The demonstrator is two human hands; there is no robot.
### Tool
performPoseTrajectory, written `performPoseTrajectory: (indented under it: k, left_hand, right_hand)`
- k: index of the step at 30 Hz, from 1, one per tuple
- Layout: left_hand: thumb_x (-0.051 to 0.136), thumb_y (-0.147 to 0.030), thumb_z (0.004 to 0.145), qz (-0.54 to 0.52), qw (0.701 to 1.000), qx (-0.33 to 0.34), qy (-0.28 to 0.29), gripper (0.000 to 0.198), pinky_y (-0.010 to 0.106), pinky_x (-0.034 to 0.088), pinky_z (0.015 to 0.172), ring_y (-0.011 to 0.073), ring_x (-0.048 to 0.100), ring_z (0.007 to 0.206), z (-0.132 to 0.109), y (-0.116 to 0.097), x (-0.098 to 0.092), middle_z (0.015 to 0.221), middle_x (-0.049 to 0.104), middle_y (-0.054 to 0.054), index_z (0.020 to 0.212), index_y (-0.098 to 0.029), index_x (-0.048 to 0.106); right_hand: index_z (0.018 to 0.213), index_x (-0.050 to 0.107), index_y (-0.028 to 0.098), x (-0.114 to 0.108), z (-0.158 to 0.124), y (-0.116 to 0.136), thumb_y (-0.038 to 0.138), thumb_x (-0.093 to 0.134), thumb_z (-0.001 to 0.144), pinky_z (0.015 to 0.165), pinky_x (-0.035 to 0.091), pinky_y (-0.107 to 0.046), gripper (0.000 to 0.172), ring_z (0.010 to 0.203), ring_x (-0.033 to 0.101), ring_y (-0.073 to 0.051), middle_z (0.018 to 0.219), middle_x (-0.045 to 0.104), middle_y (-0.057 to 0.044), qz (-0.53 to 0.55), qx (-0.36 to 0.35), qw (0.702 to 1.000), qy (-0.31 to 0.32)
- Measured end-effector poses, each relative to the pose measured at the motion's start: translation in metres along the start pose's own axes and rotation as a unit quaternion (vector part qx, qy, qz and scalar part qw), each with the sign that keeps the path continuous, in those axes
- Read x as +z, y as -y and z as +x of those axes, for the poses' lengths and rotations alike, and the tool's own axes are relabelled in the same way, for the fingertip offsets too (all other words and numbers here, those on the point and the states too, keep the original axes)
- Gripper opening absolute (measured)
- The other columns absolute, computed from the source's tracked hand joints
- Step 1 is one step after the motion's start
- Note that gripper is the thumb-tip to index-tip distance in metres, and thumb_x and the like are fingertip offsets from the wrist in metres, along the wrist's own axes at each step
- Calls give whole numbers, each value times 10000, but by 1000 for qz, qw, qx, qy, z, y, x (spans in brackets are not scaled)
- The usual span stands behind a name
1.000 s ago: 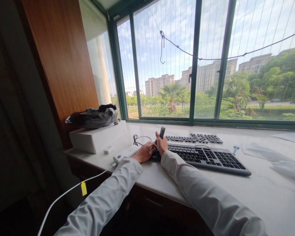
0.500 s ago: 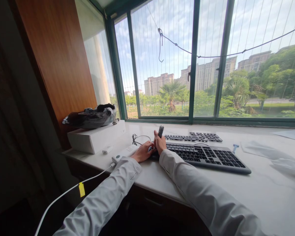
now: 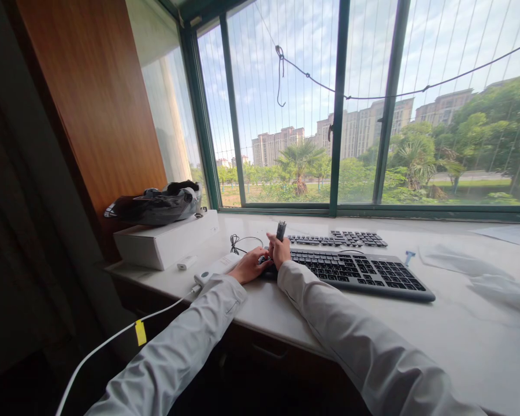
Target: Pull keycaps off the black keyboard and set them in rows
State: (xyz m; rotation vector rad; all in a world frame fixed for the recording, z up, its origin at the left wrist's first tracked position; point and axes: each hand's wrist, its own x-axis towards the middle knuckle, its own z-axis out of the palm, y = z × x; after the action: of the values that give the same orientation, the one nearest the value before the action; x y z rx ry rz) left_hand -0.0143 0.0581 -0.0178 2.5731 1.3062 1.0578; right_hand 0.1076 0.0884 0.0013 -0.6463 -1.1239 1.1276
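Note:
A black keyboard (image 3: 372, 273) lies on the white countertop, its left end partly hidden by my hands. My left hand (image 3: 252, 264) is closed at that left end, thumb and fingers against it. Right beside it, my right hand (image 3: 279, 251) is wrapped round a dark stick-like tool (image 3: 281, 230), whose upper end sticks up above the fist. The tool's lower end is hidden, so I cannot tell its exact kind. Behind the keyboard, loose black keycaps (image 3: 357, 238) are laid out in rows.
At the left, a white box (image 3: 164, 245) carries a dark helmet-like item (image 3: 156, 205). A white power strip (image 3: 216, 269), a small white adapter (image 3: 186, 263) and a thin black cable (image 3: 238, 242) lie nearby. On the right are a small blue tool (image 3: 409, 256) and a clear plastic bag (image 3: 463, 266).
The whole view has shifted slightly. Both hands stay at the keyboard's left end, and the right one still holds the dark tool, with only slight finger movement.

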Motion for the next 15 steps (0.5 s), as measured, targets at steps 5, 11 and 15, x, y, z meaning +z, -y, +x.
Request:
performPoseTrajectory:
  k: [5, 11, 15]
  left_hand:
    - [571, -286, 830, 1, 1000, 13, -2, 132, 289, 452, 718, 168, 551, 786, 0, 1, 1, 875, 600, 40, 891, -183, 626]
    - [557, -247, 825, -2, 1000, 17, -6, 97, 307, 458, 745, 184, 561, 819, 1, 1, 1, 890, 609, 50, 873, -180, 609]
    - [557, -241, 824, -3, 1000, 15, -4, 82, 310, 460, 754, 190, 566, 839, 1, 1, 1, 901, 613, 52, 863, -185, 604]
  right_hand:
    - [462, 340, 227, 3, -5, 5, 396, 612, 678, 337, 208, -250, 386, 330, 223, -65, 349, 267, 81, 29, -2, 999, 15]
    - [437, 357, 224, 4, -6, 3, 386, 612, 676, 335, 239, -252, 385, 309, 246, -71, 328, 282, 74, 5, -11, 1000, 20]
    - [446, 357, 228, 3, -4, 0, 400, 601, 677, 346, 255, -253, 378, 320, 261, -77, 342, 283, 73, -17, -18, 999, 22]
